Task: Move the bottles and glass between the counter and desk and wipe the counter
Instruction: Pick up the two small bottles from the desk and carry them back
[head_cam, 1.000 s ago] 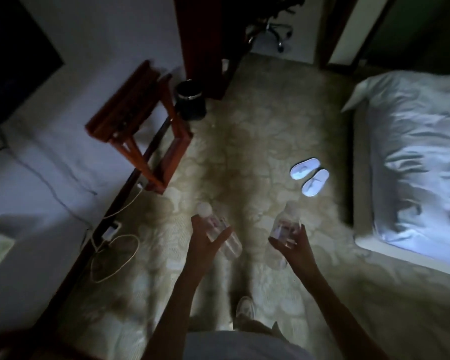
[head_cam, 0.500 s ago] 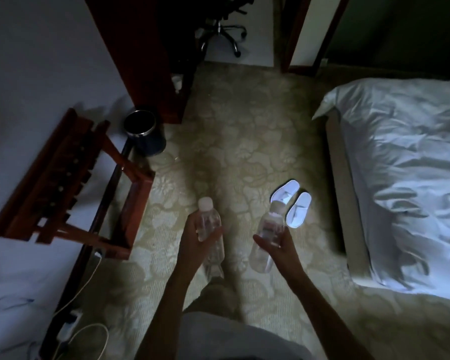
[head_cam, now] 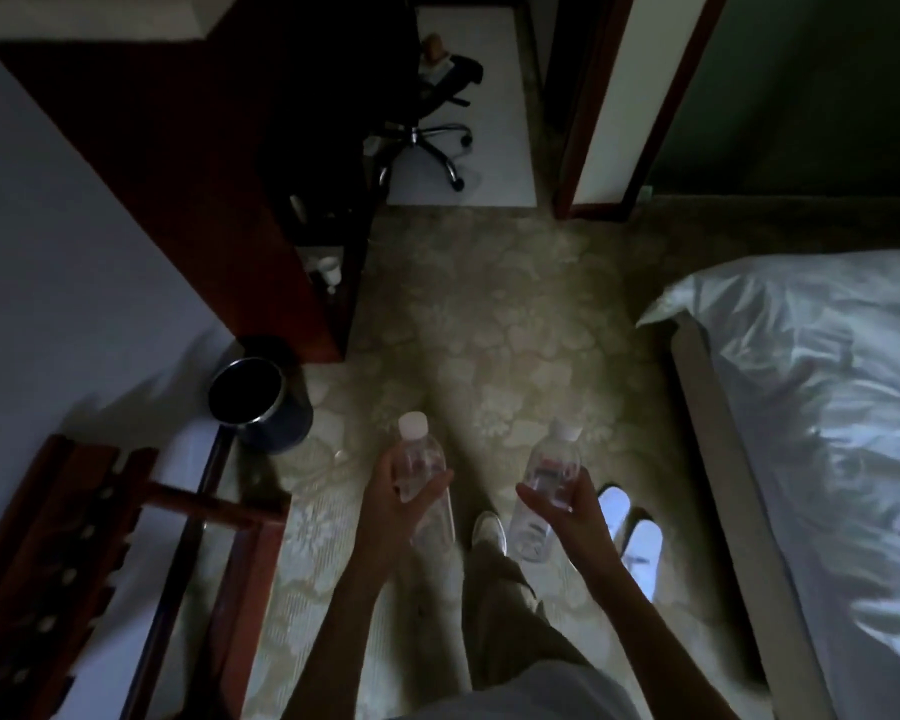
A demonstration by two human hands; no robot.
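My left hand grips a clear plastic bottle with a white cap, held upright over the patterned carpet. A second clear bottle with a red-marked label and white cap is held in my right hand. Both are carried in front of my waist, about a hand's width apart. A dark wooden cabinet with open shelves stands ahead on the left; small pale items sit on its shelf. No glass or counter top is plainly visible in the dim room.
A round metal bin stands by the cabinet. A wooden luggage rack is at lower left. White slippers lie by my right arm. A bed fills the right side. An office chair stands ahead.
I have walked forward with both bottles. The rack, bin and slippers have slid down the view, and the cabinet and office chair have come closer.
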